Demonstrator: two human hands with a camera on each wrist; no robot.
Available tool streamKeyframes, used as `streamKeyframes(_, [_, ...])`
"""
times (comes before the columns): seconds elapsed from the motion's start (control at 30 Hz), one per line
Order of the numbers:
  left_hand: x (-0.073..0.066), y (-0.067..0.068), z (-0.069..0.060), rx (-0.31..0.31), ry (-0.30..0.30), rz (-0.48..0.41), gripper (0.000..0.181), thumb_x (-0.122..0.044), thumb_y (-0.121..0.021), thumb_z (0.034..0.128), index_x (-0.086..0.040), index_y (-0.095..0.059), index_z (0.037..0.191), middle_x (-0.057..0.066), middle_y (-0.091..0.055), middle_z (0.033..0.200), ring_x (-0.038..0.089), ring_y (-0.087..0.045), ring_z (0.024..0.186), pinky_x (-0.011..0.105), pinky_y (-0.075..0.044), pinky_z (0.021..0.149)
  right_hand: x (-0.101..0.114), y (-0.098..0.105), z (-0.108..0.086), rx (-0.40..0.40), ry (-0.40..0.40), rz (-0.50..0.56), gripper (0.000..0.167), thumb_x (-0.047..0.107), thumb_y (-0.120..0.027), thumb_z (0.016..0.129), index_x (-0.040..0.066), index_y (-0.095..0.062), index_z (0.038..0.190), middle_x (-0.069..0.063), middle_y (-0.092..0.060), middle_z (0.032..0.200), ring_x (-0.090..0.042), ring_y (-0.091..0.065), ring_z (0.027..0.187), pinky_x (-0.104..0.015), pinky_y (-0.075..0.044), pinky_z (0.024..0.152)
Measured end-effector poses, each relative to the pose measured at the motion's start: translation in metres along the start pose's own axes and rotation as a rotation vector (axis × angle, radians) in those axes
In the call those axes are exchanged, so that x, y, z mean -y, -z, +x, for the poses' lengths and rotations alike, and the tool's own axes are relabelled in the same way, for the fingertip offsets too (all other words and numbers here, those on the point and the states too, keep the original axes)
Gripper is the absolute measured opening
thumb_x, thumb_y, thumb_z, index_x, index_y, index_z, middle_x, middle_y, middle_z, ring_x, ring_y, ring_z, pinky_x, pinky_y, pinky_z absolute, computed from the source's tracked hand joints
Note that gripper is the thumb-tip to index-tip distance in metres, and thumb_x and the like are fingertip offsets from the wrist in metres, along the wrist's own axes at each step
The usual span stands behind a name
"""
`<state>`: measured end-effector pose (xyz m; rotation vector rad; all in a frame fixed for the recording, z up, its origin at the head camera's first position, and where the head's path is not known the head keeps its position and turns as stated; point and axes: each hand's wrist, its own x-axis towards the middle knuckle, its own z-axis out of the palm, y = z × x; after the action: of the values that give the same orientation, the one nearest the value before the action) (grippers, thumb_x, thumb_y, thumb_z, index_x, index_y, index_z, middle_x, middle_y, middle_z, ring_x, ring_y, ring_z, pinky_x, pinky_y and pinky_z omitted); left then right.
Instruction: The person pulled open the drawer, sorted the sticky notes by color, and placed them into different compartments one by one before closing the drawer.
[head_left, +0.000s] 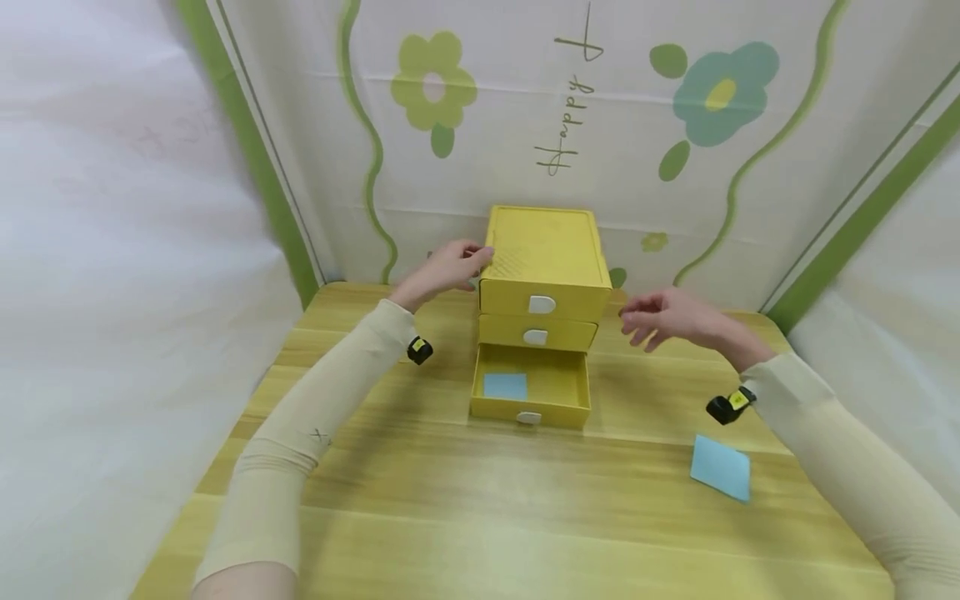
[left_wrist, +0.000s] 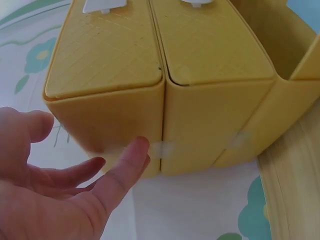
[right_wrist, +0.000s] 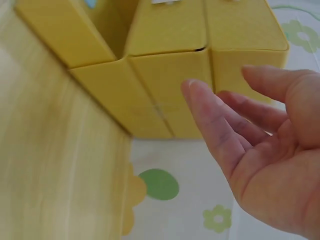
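Observation:
A yellow three-tier drawer unit [head_left: 551, 242] stands at the back of the table, its two upper drawers closed and its bottom drawer [head_left: 558, 379] pulled out. Inside that drawer, toward its left side, lies a light blue paper square [head_left: 505, 386]. My left hand [head_left: 450, 265] is at the unit's upper left side, fingers extended along the side wall [left_wrist: 200, 125]; whether the fingertips touch it is hard to tell. To the right of the unit, my right hand [head_left: 671, 317] hovers with loosely bent fingers, holding nothing and apart from the side wall [right_wrist: 175, 85].
Another light blue paper piece [head_left: 720, 468] lies on the wooden table [head_left: 450, 508] at the right, near the right forearm. A white cloth with printed flowers [head_left: 480, 167] hangs right behind the drawer unit. White sheets [head_left: 112, 250] flank the table.

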<state>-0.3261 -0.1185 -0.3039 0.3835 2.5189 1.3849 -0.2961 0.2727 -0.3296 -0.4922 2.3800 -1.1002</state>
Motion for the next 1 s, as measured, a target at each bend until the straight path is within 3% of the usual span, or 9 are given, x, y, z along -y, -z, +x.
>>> streamKeyframes(0.3, [-0.004,-0.003,0.007,-0.009,0.054,-0.050,0.057,-0.039,-0.047,0.1036,-0.005,-0.036,0.149,0.014,-0.048,0.143,0.027,-0.054,0.124,0.039,-0.057,0.095,-0.029,-0.014,-0.020,0.061,-0.025,-0.113,0.044,0.026,-0.062,0.098,-0.005,-0.055,0.128,-0.014,-0.068,0.107,-0.025,-0.068,0.091,-0.037,-0.062,0.074])
streamKeyframes(0.6, [-0.008,-0.008,0.012,-0.017,0.042,-0.056,0.063,-0.035,-0.051,0.1016,-0.004,-0.030,0.151,0.015,-0.043,0.149,0.028,-0.055,0.126,0.037,-0.059,0.091,-0.070,-0.009,-0.043,0.013,-0.021,-0.205,0.028,0.019,-0.063,0.097,-0.003,-0.061,0.114,-0.007,-0.066,0.090,-0.020,-0.064,0.078,-0.032,-0.061,0.066])
streamKeyframes(0.87, [-0.007,-0.013,0.014,-0.013,0.025,-0.066,0.055,-0.032,-0.048,0.1032,-0.003,-0.036,0.149,0.015,-0.048,0.143,0.027,-0.056,0.120,0.042,-0.057,0.096,-0.100,-0.006,-0.055,0.048,-0.069,-0.209,0.017,0.013,-0.061,0.097,-0.003,-0.060,0.098,-0.008,-0.057,0.078,-0.013,-0.052,0.065,-0.033,-0.057,0.059])
streamKeyframes(1.0, [-0.008,-0.013,0.013,-0.016,0.021,-0.069,0.056,-0.032,-0.048,0.1034,-0.004,-0.035,0.150,0.015,-0.048,0.144,0.026,-0.057,0.120,0.039,-0.058,0.092,-0.108,-0.006,-0.058,0.069,-0.090,-0.283,0.014,0.015,-0.063,0.096,0.001,-0.061,0.097,-0.006,-0.058,0.077,-0.013,-0.053,0.065,-0.032,-0.056,0.057])
